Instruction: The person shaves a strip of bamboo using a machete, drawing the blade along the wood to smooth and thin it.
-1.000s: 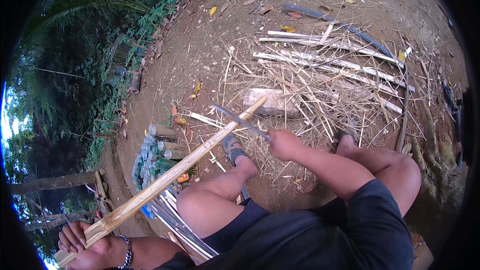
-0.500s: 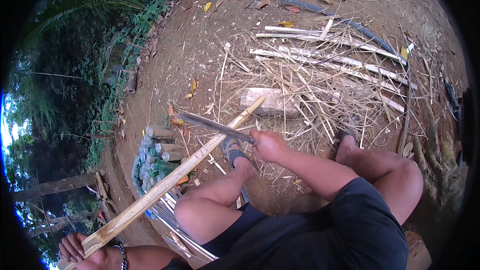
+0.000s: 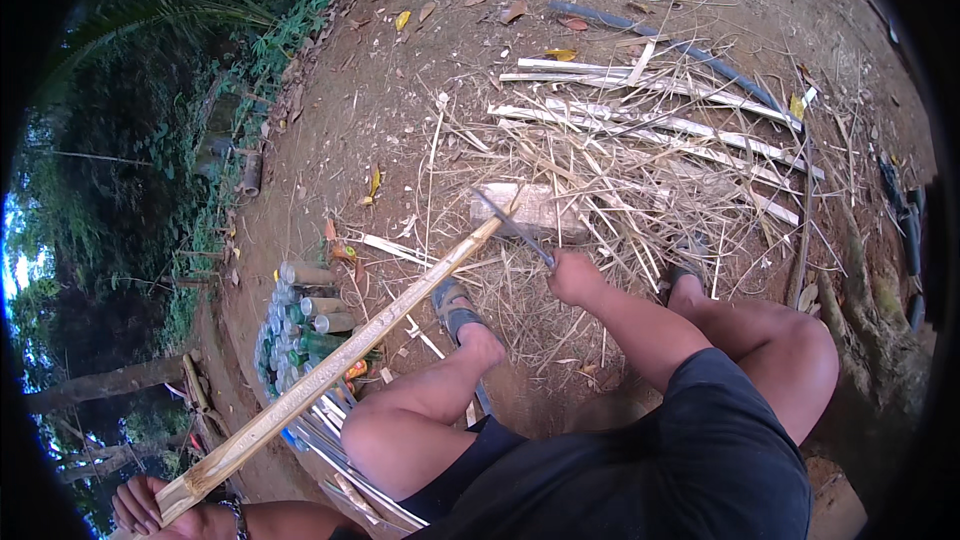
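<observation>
At the lower left, the left hand [image 3: 145,510] has its fingers curled closed around the near end of a long wooden strip [image 3: 330,368]; gripping it there probably steadies the strip while leaving most of its length bare. The strip slants up to the right, passing over some bottles [image 3: 285,335] and thin strips [image 3: 335,430] lying beside the left leg, which may have been put there to be out of the way. Farther right, its far end reaches a wooden block [image 3: 555,212] on the ground between and beyond the two feet. The block seems placed to prop that tip, though I cannot tell whether they really touch. A knife [image 3: 525,236] crosses the strip close to this end; whether the blade meets the wood is unclear. Its handle is hidden inside the right hand [image 3: 577,278], whose fingers are folded tightly around it, likely to keep the blade angle firm. Around and right of the block lie shavings [image 3: 610,185], with pale slats [image 3: 740,142] laid roughly side by side beyond them, perhaps to keep them together
</observation>
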{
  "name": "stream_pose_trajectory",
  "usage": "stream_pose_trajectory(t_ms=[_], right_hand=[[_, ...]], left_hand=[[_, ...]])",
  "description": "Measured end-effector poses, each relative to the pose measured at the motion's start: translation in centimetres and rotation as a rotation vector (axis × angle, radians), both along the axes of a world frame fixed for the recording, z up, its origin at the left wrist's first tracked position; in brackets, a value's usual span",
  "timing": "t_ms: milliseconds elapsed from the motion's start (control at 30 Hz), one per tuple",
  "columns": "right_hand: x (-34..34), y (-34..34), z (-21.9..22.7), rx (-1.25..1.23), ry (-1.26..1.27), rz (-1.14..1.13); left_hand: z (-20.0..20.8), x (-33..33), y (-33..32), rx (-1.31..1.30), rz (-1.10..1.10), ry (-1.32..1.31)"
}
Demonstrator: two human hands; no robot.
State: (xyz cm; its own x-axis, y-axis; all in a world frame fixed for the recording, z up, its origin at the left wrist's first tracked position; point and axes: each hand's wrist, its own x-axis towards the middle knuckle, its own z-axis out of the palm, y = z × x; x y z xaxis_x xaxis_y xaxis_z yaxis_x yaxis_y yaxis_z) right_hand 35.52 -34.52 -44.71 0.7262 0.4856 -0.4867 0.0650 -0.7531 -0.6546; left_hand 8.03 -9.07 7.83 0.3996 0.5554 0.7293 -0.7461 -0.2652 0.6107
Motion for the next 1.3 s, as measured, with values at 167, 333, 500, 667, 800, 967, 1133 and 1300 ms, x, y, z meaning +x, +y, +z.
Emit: stream_pose_trajectory(t_ms=[167, 333, 500, 667, 800, 967, 1133, 1300], right_hand=[[1.9, -1.6, -4.2, -0.112, 0.019, -0.048], [1.7, 0.8, 0.3, 0.09, 0.077, -0.01], [-5.7, 2.7, 14.9, 0.376, 0.039, 0.047], [-11.7, 2.1, 24.2, 0.63, -0.179, 0.278], [-9.9, 1.7, 16.8, 0.445, -0.164, 0.132], [-7.0, 0.7, 13.1, 0.28, -0.09, 0.065], [-6.9, 0.9, 12.3, 0.33, -0.142, 0.107], [-4.1, 1.0, 10.9, 0.287, -0.137, 0.092]], left_hand=[[0.5, 0.0, -0.1, 0.023, -0.053, -0.01], [-0.9, 0.6, -2.3, -0.072, -0.097, -0.097], [-2.2, -0.7, -1.8, 0.02, -0.303, -0.103], [-3.3, -1.0, -3.6, 0.053, -0.257, -0.177], [-3.1, -1.0, -3.9, 0.012, -0.203, -0.167], [-3.6, -1.8, -3.8, 0.019, -0.19, -0.2], [-3.1, -0.8, -3.8, 0.01, -0.205, -0.193], [-2.9, -0.7, -3.5, -0.041, -0.141, -0.175]])
